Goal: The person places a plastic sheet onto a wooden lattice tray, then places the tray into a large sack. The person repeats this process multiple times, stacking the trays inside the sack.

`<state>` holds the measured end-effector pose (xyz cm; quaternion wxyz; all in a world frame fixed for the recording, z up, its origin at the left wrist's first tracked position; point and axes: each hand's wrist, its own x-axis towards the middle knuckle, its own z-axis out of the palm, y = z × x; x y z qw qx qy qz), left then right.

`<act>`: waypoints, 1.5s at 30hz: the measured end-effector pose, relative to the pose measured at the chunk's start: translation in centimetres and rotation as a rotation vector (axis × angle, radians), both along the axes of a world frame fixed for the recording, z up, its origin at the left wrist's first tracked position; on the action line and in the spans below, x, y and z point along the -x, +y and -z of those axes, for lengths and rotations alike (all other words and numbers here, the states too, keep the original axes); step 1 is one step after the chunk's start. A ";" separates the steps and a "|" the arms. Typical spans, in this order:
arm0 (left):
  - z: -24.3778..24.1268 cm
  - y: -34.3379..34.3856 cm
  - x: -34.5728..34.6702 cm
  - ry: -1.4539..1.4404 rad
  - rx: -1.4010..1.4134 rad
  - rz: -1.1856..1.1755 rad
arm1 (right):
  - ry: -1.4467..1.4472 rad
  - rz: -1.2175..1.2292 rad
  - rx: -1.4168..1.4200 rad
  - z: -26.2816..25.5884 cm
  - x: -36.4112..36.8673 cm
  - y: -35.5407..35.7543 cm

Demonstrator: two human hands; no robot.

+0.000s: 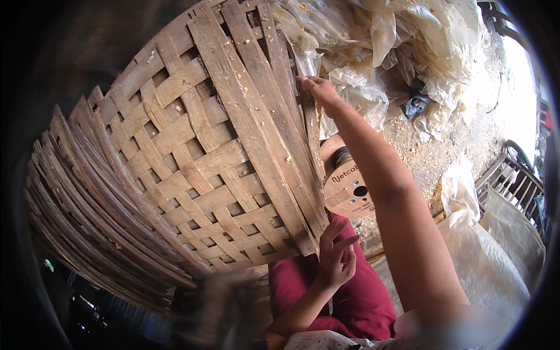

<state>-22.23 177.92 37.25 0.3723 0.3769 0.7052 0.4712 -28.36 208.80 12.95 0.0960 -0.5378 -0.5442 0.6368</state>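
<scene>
A large woven panel of flat bamboo or wood strips [188, 144] fills the left and middle, its curve partly due to the lens. Several long slats [262, 127] lie side by side across its right part, with crumbs scattered on them. At the panel's upper right edge, my right hand [321, 92] pinches the top of a narrow dark strip [312, 127]. My left hand [337, 256] is by the slats' lower ends, above my leg, with its fingers apart and nothing seen in them. Whether it touches the slat ends is unclear.
More woven panels or strips are stacked [100, 210] at the left. A cable spool [345, 197] stands just right of the slats, partly behind my right forearm. Crumpled plastic sheeting [420, 57] lies at the upper right. A slatted rack [514, 179] is at the far right.
</scene>
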 end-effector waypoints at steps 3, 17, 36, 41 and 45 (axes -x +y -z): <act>-0.4 -0.5 1.6 0.005 0.044 -0.028 | -0.186 0.163 -0.213 -0.1 2.1 -2.1; -5.3 -2.4 6.1 -0.051 -0.069 -0.062 | -0.410 0.249 -0.955 -28.4 -3.8 13.0; -10.4 1.0 25.5 -0.694 -0.263 -0.605 | 0.620 -1.314 -0.445 -38.1 6.9 -21.0; -7.5 -4.6 25.2 -0.652 -0.361 -0.751 | 0.468 -0.840 -0.332 -34.3 2.5 -26.8; -5.4 -9.1 25.8 -0.729 -0.367 -0.818 | 0.207 -0.456 -0.074 -32.4 0.6 -28.4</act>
